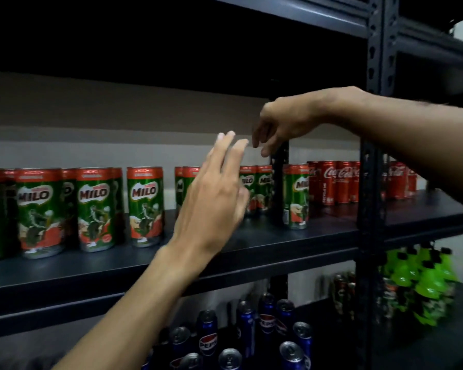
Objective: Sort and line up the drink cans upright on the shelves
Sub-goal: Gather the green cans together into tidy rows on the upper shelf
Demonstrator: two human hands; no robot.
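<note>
Green Milo cans [95, 209] stand upright in rows on the dark middle shelf [251, 244]. One Milo can [296, 196] stands apart near the back post. Red Coca-Cola cans [337, 181] are lined up to its right. My left hand [214, 193] reaches in front of the Milo cans with straight fingers, holding nothing and hiding some cans. My right hand [281, 124] hovers above the cans with fingers hanging loosely curled, empty.
Blue Pepsi cans [251, 335] stand loosely on the lower shelf. Green bottles [422, 279] and dark cans [342, 292] sit at the lower right. A black perforated upright post [372, 182] divides the shelving; another shelf lies overhead.
</note>
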